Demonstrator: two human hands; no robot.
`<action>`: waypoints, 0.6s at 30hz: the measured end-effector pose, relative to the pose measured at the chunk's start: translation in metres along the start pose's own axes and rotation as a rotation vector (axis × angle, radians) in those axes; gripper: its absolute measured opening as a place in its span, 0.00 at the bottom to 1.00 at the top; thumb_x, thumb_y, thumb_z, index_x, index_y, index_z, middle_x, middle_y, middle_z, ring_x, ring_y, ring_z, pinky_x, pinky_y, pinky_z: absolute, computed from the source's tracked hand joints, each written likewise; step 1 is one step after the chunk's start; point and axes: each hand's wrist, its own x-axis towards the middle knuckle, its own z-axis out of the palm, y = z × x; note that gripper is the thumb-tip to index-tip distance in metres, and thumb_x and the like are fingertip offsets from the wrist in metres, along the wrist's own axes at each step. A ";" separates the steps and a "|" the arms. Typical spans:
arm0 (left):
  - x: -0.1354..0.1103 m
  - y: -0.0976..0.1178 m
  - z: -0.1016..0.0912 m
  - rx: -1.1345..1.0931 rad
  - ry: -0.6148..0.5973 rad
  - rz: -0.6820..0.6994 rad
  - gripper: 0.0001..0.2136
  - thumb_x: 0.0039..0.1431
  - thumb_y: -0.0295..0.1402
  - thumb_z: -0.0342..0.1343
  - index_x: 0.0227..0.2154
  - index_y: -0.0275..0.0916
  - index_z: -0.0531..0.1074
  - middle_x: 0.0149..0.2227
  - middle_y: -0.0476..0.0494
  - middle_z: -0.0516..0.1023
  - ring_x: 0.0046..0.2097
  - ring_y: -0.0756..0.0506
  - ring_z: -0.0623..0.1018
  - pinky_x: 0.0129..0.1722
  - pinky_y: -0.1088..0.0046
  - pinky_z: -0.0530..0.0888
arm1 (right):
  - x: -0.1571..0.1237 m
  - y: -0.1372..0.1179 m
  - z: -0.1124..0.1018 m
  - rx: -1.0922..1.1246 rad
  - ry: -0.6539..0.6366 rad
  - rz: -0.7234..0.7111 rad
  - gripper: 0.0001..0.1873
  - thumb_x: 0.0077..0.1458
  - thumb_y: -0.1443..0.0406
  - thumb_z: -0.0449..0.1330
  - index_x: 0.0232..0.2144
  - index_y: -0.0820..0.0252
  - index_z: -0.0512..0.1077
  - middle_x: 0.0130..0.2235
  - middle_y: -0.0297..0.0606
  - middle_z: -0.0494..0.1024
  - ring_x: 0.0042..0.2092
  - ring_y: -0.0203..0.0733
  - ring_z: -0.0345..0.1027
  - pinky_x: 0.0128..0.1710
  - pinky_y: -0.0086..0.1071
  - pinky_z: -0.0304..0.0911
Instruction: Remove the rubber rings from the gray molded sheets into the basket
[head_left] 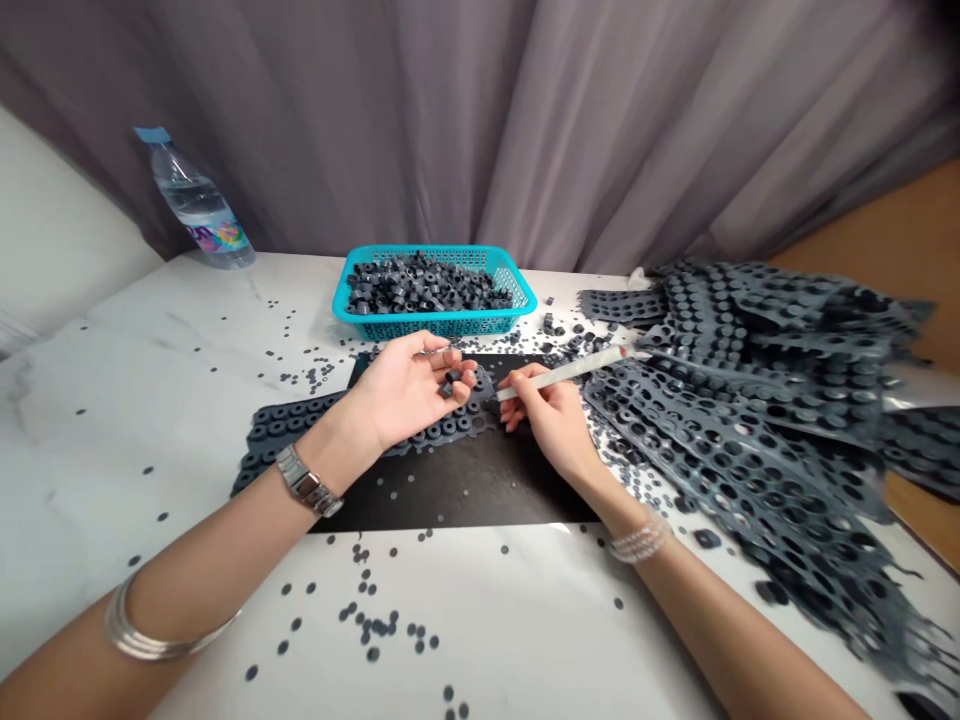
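Note:
My left hand (409,385) is turned palm up over a dark rubber sheet (300,425) of moulded rings, with its fingers curled round a few small dark rubber rings (450,382). My right hand (551,415) grips a white pen-like stick (562,373) with a reddish tip; the stick's near end points at the sheet's right edge. Both hands hover over a black mat (465,490) on the white table.
A turquoise basket (435,320) full of dark rings stands behind the mat. A big heap of punched rubber sheets (772,400) covers the right side. A water bottle (196,205) stands at the back left. Small round offcuts (375,625) lie scattered on the table.

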 end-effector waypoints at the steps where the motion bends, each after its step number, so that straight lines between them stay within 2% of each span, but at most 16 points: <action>1: 0.001 -0.001 -0.001 0.074 0.006 0.017 0.06 0.53 0.27 0.53 0.22 0.33 0.68 0.26 0.44 0.69 0.28 0.52 0.71 0.23 0.79 0.69 | 0.000 0.000 0.001 -0.047 -0.025 -0.011 0.15 0.58 0.54 0.55 0.28 0.60 0.70 0.22 0.32 0.71 0.22 0.35 0.67 0.22 0.28 0.65; 2: 0.001 -0.002 -0.002 0.196 0.021 0.049 0.07 0.54 0.28 0.54 0.22 0.34 0.68 0.24 0.47 0.67 0.25 0.54 0.67 0.21 0.80 0.65 | -0.001 0.001 0.002 -0.095 -0.046 -0.020 0.16 0.58 0.54 0.54 0.28 0.60 0.70 0.23 0.32 0.72 0.23 0.35 0.68 0.24 0.28 0.65; 4: 0.003 -0.005 -0.004 0.593 0.067 0.173 0.06 0.54 0.29 0.55 0.23 0.35 0.72 0.23 0.50 0.67 0.24 0.54 0.65 0.21 0.80 0.63 | -0.001 0.002 0.003 -0.175 -0.067 -0.035 0.16 0.59 0.54 0.53 0.29 0.59 0.70 0.24 0.33 0.74 0.25 0.36 0.70 0.26 0.28 0.66; 7: 0.006 -0.012 -0.008 1.316 0.103 0.445 0.05 0.51 0.29 0.57 0.29 0.37 0.78 0.28 0.47 0.75 0.30 0.50 0.71 0.32 0.74 0.69 | 0.000 0.001 0.003 -0.250 -0.074 -0.062 0.16 0.60 0.54 0.52 0.30 0.59 0.70 0.24 0.33 0.74 0.26 0.37 0.71 0.29 0.29 0.65; 10: 0.011 -0.018 -0.013 1.742 0.031 0.600 0.08 0.51 0.29 0.57 0.33 0.39 0.79 0.34 0.44 0.78 0.38 0.44 0.74 0.41 0.69 0.70 | 0.000 -0.003 0.003 -0.321 -0.079 -0.105 0.16 0.61 0.56 0.51 0.29 0.59 0.70 0.24 0.33 0.74 0.26 0.38 0.70 0.30 0.29 0.64; 13: 0.015 -0.022 -0.016 1.891 -0.021 0.622 0.09 0.52 0.29 0.55 0.34 0.39 0.79 0.37 0.41 0.78 0.39 0.42 0.75 0.42 0.66 0.70 | -0.001 -0.007 0.004 -0.411 -0.078 -0.146 0.15 0.61 0.58 0.50 0.27 0.58 0.69 0.23 0.33 0.73 0.26 0.38 0.68 0.29 0.29 0.61; 18: 0.013 -0.027 -0.013 1.799 -0.015 0.609 0.07 0.50 0.26 0.55 0.29 0.39 0.78 0.31 0.41 0.78 0.37 0.42 0.75 0.40 0.69 0.70 | -0.001 -0.013 0.008 -0.541 -0.080 -0.231 0.13 0.61 0.63 0.49 0.24 0.56 0.65 0.22 0.32 0.71 0.25 0.37 0.66 0.29 0.28 0.57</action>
